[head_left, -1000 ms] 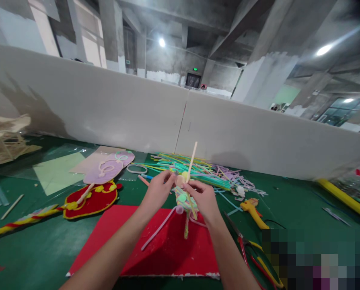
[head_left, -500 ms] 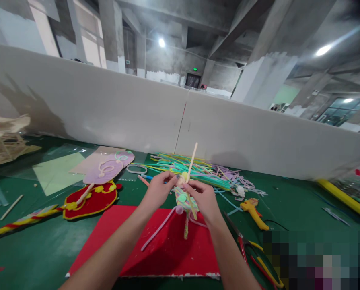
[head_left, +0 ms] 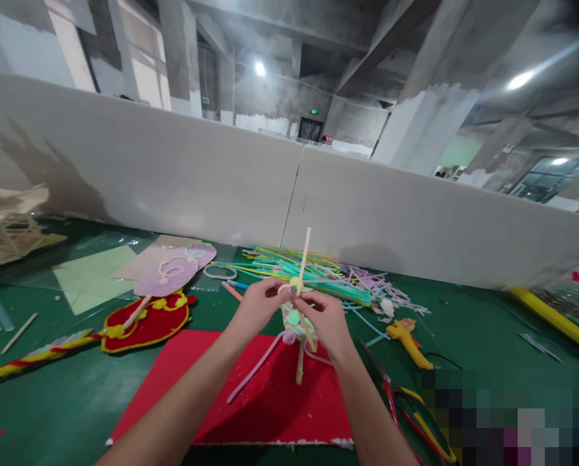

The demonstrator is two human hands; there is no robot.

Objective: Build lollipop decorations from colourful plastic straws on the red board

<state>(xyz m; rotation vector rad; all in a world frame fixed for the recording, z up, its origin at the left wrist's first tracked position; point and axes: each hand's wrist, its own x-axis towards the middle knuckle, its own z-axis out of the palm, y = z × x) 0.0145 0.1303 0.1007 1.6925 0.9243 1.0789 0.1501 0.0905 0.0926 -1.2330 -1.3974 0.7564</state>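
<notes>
Near the middle, over a red board [head_left: 173, 395], both my hands work close together at a cream pipe cleaner [head_left: 305, 255] whose long straight end points up. A small yellow coil [head_left: 295, 283] sits at its lower part. My left hand [head_left: 264, 303] pinches the curled part between thumb and fingertips. Closed from the other side, my right hand [head_left: 322, 317] grips the same piece; its fingertips nearly meet the left ones. Just below and behind is a striped pastel pipe-cleaner piece [head_left: 294, 320] with a green round spot, a lilac strand [head_left: 254, 370] and a twisted stem.
Many loose pipe cleaners [head_left: 313, 275] lie behind my hands. To the left are a red fan-shaped craft [head_left: 146, 323] and a lilac one [head_left: 165, 275]. On the right lie a yellow glue gun [head_left: 409, 343] and scissors [head_left: 391, 388]. A white partition [head_left: 211, 175] borders the table.
The upright cream pipe cleaner has swung slightly left and stands straighter. My fingertips have shifted closer together around the coil.
</notes>
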